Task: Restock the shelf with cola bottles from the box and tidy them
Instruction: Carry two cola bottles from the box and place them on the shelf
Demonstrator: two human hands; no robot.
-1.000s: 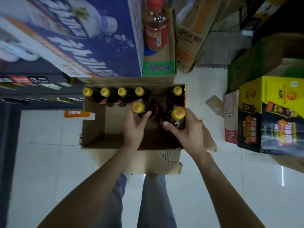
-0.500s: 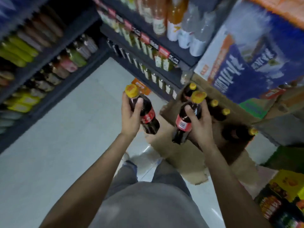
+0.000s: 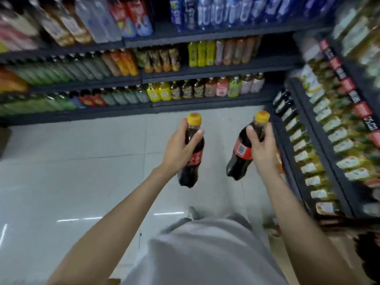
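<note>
Each hand carries one cola bottle with a yellow cap and red label, upright over the tiled floor. My left hand (image 3: 178,149) grips the left cola bottle (image 3: 192,161) around its upper body. My right hand (image 3: 262,146) grips the right cola bottle (image 3: 241,155) at the shoulder, just below the cap. Dark shelves full of drink bottles stand ahead (image 3: 156,106) and to the right (image 3: 304,128). The box is out of view.
The shelf ahead holds rows of green, yellow, orange and pink drinks. The right shelf (image 3: 349,128) carries yellow-green bottles behind red price tags, with a few dark bottles (image 3: 284,103) at its far end. White tiled floor (image 3: 72,161) lies between them.
Both bottles were lifted out of the cardboard box a second ago. My view has since swung left from the box to the aisle shelves, with both bottles still held.
</note>
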